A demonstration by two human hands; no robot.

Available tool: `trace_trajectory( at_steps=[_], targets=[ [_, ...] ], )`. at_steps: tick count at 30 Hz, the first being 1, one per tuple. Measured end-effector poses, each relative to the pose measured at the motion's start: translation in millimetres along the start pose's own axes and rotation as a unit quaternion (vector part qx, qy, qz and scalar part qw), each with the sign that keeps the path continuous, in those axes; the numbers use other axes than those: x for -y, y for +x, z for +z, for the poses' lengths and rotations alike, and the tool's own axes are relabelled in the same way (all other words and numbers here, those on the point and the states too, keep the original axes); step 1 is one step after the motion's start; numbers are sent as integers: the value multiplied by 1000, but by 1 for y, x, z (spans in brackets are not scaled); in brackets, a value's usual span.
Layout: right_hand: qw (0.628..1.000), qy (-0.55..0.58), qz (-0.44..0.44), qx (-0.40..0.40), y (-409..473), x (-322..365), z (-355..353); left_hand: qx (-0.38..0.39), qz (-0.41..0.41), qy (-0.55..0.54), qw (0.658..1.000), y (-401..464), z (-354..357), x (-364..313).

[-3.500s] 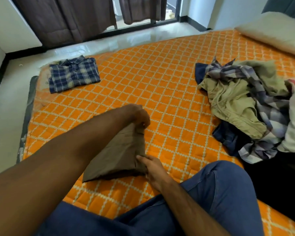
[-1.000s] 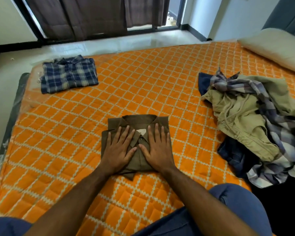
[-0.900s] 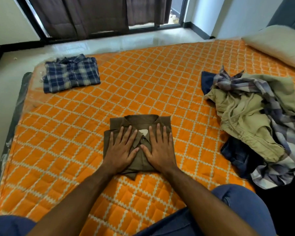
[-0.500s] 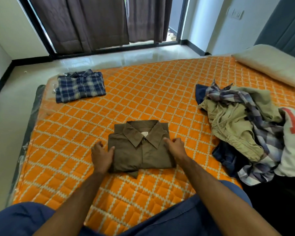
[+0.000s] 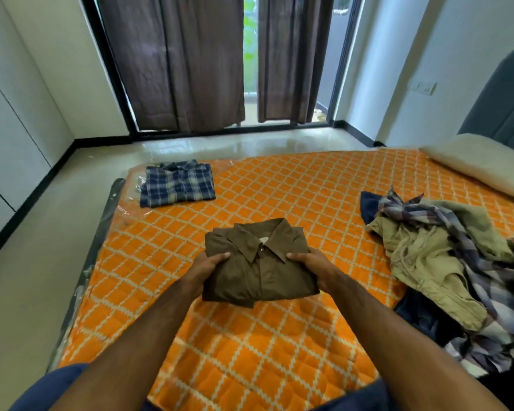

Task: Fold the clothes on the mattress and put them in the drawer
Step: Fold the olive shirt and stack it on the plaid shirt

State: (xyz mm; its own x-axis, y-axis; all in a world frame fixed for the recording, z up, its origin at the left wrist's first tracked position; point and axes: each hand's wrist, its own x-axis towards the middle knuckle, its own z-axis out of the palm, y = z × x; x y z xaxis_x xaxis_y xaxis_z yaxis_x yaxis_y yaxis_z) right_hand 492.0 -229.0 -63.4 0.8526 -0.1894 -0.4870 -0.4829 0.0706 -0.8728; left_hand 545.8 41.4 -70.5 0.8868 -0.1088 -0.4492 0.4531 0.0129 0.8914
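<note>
Our left hand [image 5: 208, 266] and right hand [image 5: 310, 264] gripped the folded brown shirt [image 5: 258, 262], thumbs on top. We judged it best kept level and carried toward the plaid shirt [image 5: 177, 183] at ten o'clock.

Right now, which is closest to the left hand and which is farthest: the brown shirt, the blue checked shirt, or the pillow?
1. The brown shirt: the left hand grips its left edge, and the right hand grips the other.
2. The blue checked shirt: folded at the mattress's far left corner.
3. The pillow: far away at the right edge.
</note>
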Motion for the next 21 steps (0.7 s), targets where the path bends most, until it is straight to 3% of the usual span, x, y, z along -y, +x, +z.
trace_trajectory(
  at_steps=[7,14,18,20,21],
  targets=[
    [995,5,-90,36,114,129,92,-98,135,8,986,116,-72,-104],
    [988,12,-138,63,261,223,209,-198,228,97,948,251,-164,-201],
    [994,-37,-102,32,337,241,262,-216,181,157,947,317,-207,-218],
    [984,-144,-103,-23,367,234,281,-256,152,270,916,340,-224,-212],
    [960,-232,-136,-80,372,228,284,-284,176,361,871,345,-226,-204]
  ],
)
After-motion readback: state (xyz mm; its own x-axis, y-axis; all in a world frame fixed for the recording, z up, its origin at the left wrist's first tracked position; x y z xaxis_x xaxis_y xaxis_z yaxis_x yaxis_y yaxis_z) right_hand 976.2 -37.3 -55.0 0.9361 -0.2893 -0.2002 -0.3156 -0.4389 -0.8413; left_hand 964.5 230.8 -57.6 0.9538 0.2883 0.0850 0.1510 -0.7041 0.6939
